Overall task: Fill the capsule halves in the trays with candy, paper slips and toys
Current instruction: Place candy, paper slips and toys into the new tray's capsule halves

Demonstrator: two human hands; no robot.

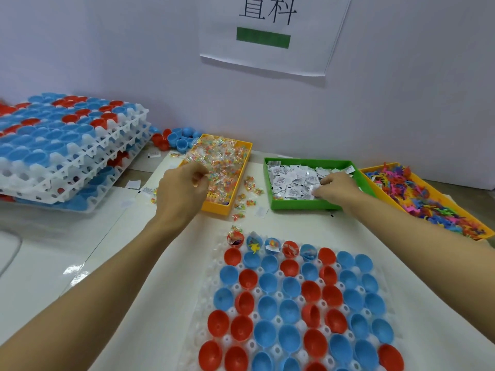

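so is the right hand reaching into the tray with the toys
No, the right hand is in the green tray of paper slips, not the toy tray.

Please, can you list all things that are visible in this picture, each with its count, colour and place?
candy tray: one, orange, centre back, full of wrapped candy
paper slip tray: one, green, right of the candy tray
toy tray: one, orange, far right, mixed-colour toys
capsule tray: one, white, front; red and blue halves, five in the back row filled
stacked trays: several, white, back left
loose capsule halves: several, red and blue, by the wall
wall sign: one, white
left hand: pinches candy
right hand: on the slips
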